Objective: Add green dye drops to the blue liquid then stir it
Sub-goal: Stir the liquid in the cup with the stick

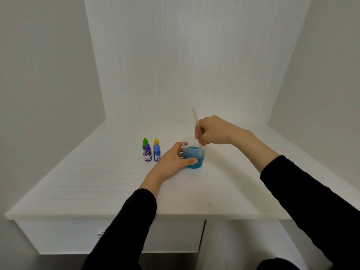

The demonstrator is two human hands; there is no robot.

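A clear plastic cup [198, 162] holding blue-teal liquid stands on the white desk [97, 182] near its middle. My left hand [171, 160] wraps round the cup's left side, thumb in front. My right hand [216, 131] hovers above the cup and pinches a pale translucent stirring stick [196, 121], whose lower end dips into the liquid. The green dye bottle [145, 144] stands capped at the back left of a group of small bottles, left of the cup.
Beside the green bottle stand a yellow bottle [156, 142], a purple bottle [148, 152] and a blue bottle [156, 152]. White walls close in the desk at the back and both sides. A drawer with a handle [100, 234] sits under the front edge.
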